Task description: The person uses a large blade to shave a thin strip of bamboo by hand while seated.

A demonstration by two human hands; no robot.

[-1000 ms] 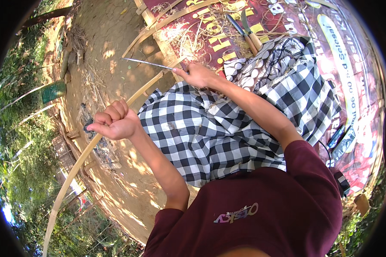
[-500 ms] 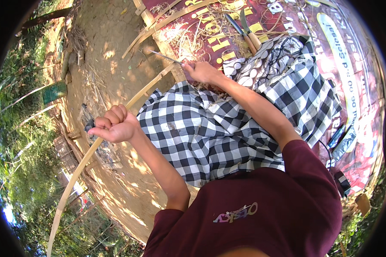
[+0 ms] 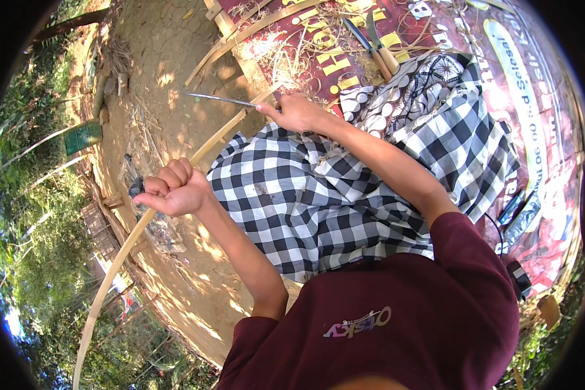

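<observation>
A long, pale strip (image 3: 118, 261), which looks like split bamboo, runs from the lower left up to the edge of the maroon banner. My left hand (image 3: 174, 188) is closed around it near its middle. My right hand (image 3: 297, 113) grips a knife (image 3: 220, 99) by its handle, which the fingers mostly hide. The thin blade points left and lies across the strip near its upper end. Under my arms, a black-and-white checked cloth (image 3: 273, 195) covers my lap.
Two more knives (image 3: 378, 53) lie on the printed maroon banner (image 3: 325, 42), among curly shavings (image 3: 286, 62). Other pale strips (image 3: 240, 40) rest along the banner's left edge. Bare earth (image 3: 169, 65) stretches to the left, where a green panel (image 3: 83, 138) stands. A dark phone-like object (image 3: 519, 276) lies at the right.
My right hand has shifted slightly left and down along the strip with the knife, and the blade now reaches farther left. My left hand stays in place on the strip.
</observation>
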